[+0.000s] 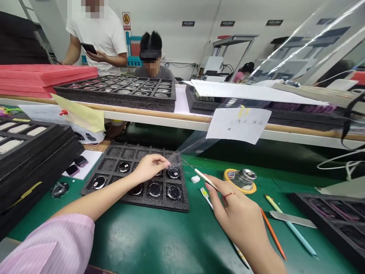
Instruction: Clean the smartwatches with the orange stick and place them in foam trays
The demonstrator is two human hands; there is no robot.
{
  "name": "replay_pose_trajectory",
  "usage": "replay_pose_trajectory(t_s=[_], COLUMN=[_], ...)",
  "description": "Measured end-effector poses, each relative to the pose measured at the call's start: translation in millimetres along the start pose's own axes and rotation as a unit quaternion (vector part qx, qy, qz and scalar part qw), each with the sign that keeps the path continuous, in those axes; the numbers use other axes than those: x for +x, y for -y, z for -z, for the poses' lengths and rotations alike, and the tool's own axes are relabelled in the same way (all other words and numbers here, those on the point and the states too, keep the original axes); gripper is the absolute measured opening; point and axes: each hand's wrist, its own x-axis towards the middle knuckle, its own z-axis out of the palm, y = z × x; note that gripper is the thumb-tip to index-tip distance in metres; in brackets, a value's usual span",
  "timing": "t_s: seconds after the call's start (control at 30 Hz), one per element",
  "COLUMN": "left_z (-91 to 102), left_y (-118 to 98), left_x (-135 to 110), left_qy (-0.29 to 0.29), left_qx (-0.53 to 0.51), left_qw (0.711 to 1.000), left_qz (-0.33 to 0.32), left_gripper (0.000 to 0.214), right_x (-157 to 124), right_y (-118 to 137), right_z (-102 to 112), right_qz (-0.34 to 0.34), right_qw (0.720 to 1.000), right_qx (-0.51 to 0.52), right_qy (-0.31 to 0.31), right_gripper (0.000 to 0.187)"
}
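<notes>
My left hand (151, 167) is over a black foam tray (114, 150), thumb and fingers pinched together. At its fingertips is the lower end of a clear plastic film (189, 146) that stretches up toward the shelf. Round dark watch faces (154, 189) sit in several of the tray's compartments, some with small labels. My right hand (235, 209) is closed around a slim tool with a white handle (205, 178) and a thin needle-like tip, angled toward the left fingertips. A small white block (195, 179) lies just left of the handle.
A toothbrush (207, 196), an orange stick (273, 234), a pale blue pen (299, 238), a metal blade (292, 219) and a metal-topped bottle (247, 179) lie around my right hand. Foam trays flank both sides. A shelf (159, 118) crosses ahead; people are beyond it.
</notes>
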Motion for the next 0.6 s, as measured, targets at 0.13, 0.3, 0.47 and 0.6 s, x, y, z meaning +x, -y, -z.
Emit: replay_pose_trajectory(t_s=[0.13,0.3,0.47,0.6], left_z=[-2.4,-6.0,-6.9,-7.1], left_y=[2.0,1.5,-10.1,-17.4], left_x=[-2.3,-6.5,-14.4,-19.7], left_qy=[-0.015,-0.014,-0.02,-0.025], left_qx=[0.024,0.033,0.052,0.069], left_qw=[0.999,0.999,0.998,0.996], left_qz=[-0.017,-0.029,-0.04,-0.057], left_gripper=[0.028,0.027,0.023,0.019], right_x=[6.5,8.6,15.1,23.3], right_y=[7.2,12.3,17.9,26.8], right_z=[-9.1,-17.9,-21.1,-22.9], right_qz=[0.024,0.041,0.039,0.001], right_qw=[1.0,0.997,0.993,0.989], right_qx=[0.012,-0.066,-0.102,-0.11], right_qy=[-0.01,0.001,0.038,0.1], right_gripper=[0.038,0.04,0.036,0.031])
